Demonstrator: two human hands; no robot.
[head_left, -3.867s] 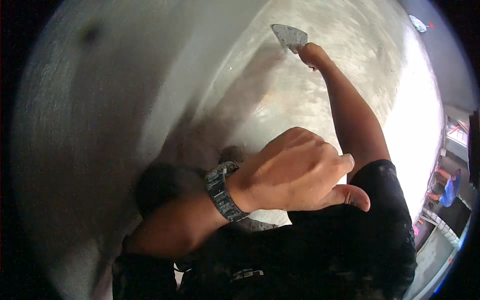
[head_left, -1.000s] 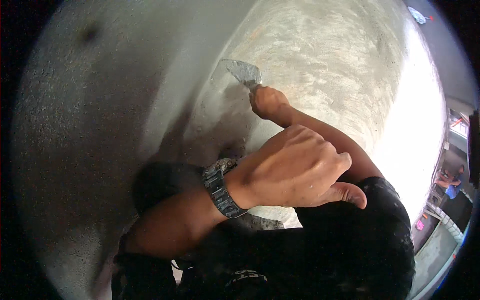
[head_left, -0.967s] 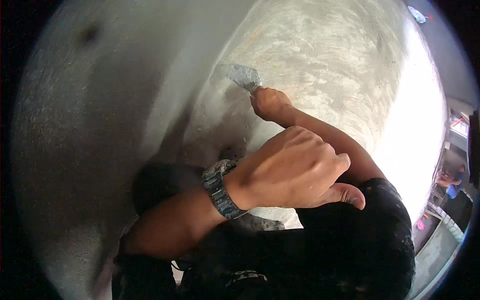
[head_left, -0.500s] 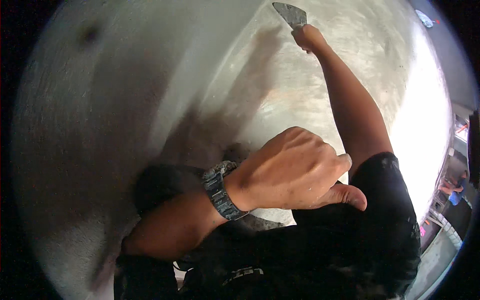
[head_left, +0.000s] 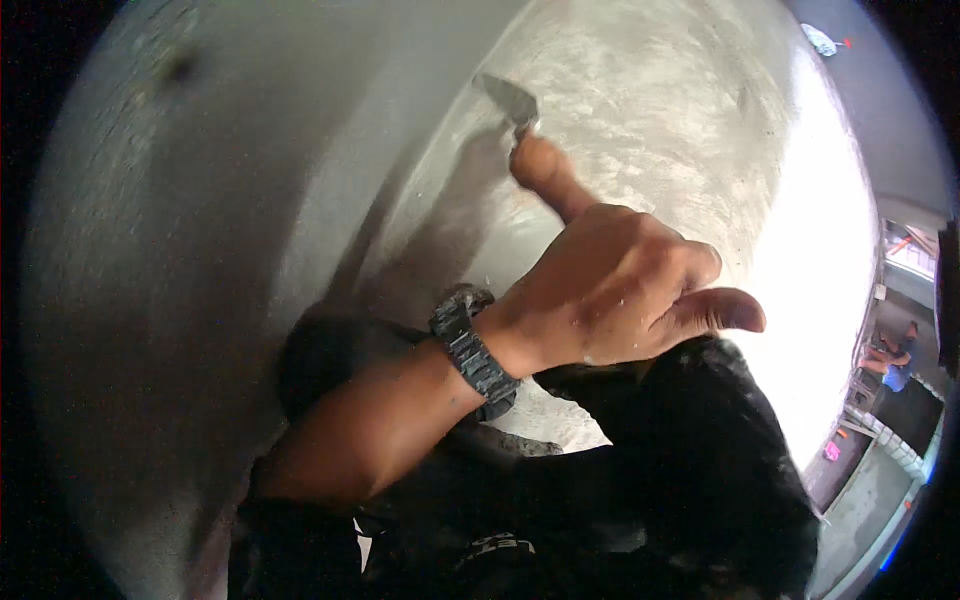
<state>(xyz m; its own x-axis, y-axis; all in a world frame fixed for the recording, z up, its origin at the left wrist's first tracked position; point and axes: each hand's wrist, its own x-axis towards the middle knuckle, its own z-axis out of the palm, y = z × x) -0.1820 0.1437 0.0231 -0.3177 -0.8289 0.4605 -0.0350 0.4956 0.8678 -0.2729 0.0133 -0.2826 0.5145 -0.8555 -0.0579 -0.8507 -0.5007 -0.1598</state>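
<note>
In my right hand [head_left: 543,163], closed around its handle, is a trowel [head_left: 510,98] with a flat, pointed grey blade. The blade lies at or very near a grey plastered surface [head_left: 660,110], beside the line where that lighter, patchy face meets a darker one. Whether it touches is hard to tell. My left hand [head_left: 620,285] is in front of my right forearm and hides much of it. Its fingers are curled in and the thumb sticks out to the right; nothing shows in it. A dark chunky watch [head_left: 470,345] circles the left wrist.
A darker plastered wall [head_left: 230,200] fills the left side, with shadows across it. My dark-clothed knee [head_left: 700,420] is below my left hand. Far off at the right, a person [head_left: 893,365] in blue sits near pale blocks [head_left: 890,440]. A small pink item [head_left: 832,452] lies there.
My right hand has drawn the trowel down and left, closer to me and to the corner line. My left hand has shifted slightly up and right. The view has turned a little.
</note>
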